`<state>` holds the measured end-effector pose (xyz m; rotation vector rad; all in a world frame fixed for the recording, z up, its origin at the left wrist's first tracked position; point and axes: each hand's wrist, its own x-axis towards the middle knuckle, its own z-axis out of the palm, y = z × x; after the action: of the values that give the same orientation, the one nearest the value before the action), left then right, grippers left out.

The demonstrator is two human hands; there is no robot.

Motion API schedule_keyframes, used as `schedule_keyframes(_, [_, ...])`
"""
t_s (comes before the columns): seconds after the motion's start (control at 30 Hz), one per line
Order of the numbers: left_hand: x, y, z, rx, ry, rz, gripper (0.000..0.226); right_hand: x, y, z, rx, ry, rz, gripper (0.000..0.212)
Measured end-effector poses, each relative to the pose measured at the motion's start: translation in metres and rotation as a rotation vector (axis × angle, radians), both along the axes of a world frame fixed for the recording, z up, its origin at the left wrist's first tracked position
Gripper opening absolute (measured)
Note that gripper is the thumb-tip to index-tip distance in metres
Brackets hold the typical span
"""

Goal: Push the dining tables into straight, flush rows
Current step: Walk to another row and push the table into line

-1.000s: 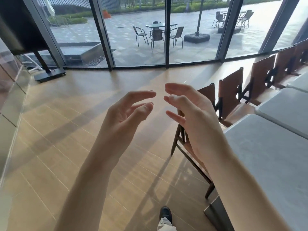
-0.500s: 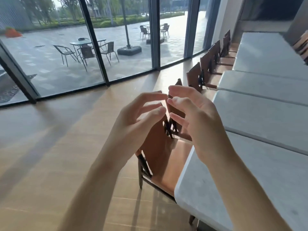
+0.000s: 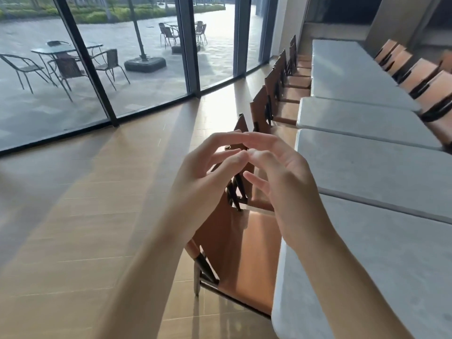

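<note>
Hands are hovering in mid-air in front of you, both raised at chest height with the bare forearms angling in from the bottom of the view. Your left hand [image 3: 208, 177] is showing its back to the camera, fingers loosely bent and slightly fanned, gripping nothing. Your right hand [image 3: 281, 189] is facing it, fingers relaxed and gently curved, also holding nothing. The fingertips of the two hands are meeting, or very nearly meeting, at the top, so together they are forming a loose arch; whether they are actually touching is hard to tell.

Behind and below your hands, a brown chair [image 3: 234, 245] is standing with its seat tucked partly under the nearest grey table [image 3: 381, 265], which is lying just beside your right forearm without being touched. Beyond it, the row of dining tables [image 3: 362, 152] is running away toward the far wall, with narrow gaps showing between the tops and their near edges sitting slightly stepped rather than in one line. More brown chairs [image 3: 271, 101] are lining the left side of the row, and others [image 3: 415, 77] are standing along its right side.

To your left, the wooden floor [image 3: 85, 216] is catching long bands of sunlight. The glass wall [image 3: 146, 57] is looking out on a paved terrace with metal patio chairs [image 3: 71, 67].
</note>
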<state>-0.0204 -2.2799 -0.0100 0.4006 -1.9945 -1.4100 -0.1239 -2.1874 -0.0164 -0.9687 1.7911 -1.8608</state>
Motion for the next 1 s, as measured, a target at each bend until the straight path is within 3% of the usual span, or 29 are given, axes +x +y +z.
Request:
schedule_keyframes(0.23, [0.019,-0.117,0.000,0.030,0.056,-0.158,0.025,0.049,-0.112,0.012,0.017,-0.005,-0.075,0.028])
schedule_keyframes(0.3, [0.012,-0.175,-0.055,-0.013,-0.013,-0.147,0.032,0.065,-0.137,0.012,-0.028,0.095,-0.013,0.038])
schedule_keyframes(0.37, [0.000,-0.233,-0.096,-0.043,0.040,-0.156,0.049,0.082,-0.169,0.027,0.064,0.118,-0.082,0.043])
schedule_keyframes(0.43, [0.023,-0.239,-0.066,-0.023,0.024,-0.155,0.031,0.079,-0.204,0.006,-0.031,0.034,-0.075,0.038])
schedule_keyframes(0.5, [0.036,-0.244,-0.002,0.047,0.001,-0.141,0.024,0.078,-0.234,0.000,0.027,-0.037,-0.201,0.026])
schedule_keyframes(0.57, [0.047,-0.266,-0.003,0.069,0.077,-0.192,0.020,0.075,-0.253,-0.007,0.030,-0.074,-0.249,0.025])
schedule_keyframes(0.67, [0.034,-0.294,-0.013,0.088,-0.023,-0.206,0.020,0.072,-0.281,-0.010,-0.026,-0.103,-0.286,0.027])
schedule_keyframes(1.0, [-0.014,-0.405,-0.019,0.120,0.019,-0.295,0.019,0.029,-0.391,-0.012,-0.063,-0.138,-0.363,0.024])
